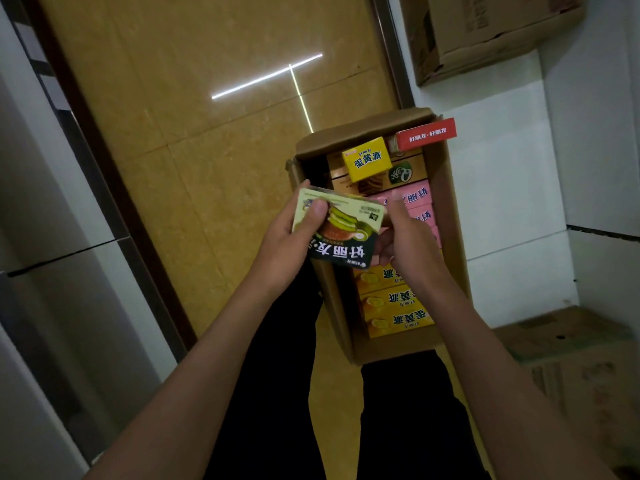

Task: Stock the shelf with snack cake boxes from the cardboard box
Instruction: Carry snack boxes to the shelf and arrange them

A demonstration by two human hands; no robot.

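A green snack cake box point(343, 230) is held flat above the left edge of the open cardboard box point(450, 216). My left hand point(294, 233) grips its left side, thumb on top. My right hand point(405, 237) holds its right end, and a pink box shows partly under that hand. Inside the cardboard box lie pink boxes point(415, 199), yellow boxes point(398, 306), brown boxes point(405, 173), one small yellow box point(367, 159) standing on top, and a red box point(426, 134) at the far right corner. No shelf boards with stock are visible.
The cardboard box stands on a tan tiled floor point(207, 150) in front of my dark-trousered legs. White panels point(502, 168) run along the right, grey-white cabinets point(52, 237) along the left. More cartons sit at the top right point(485, 32) and the lower right point(571, 358).
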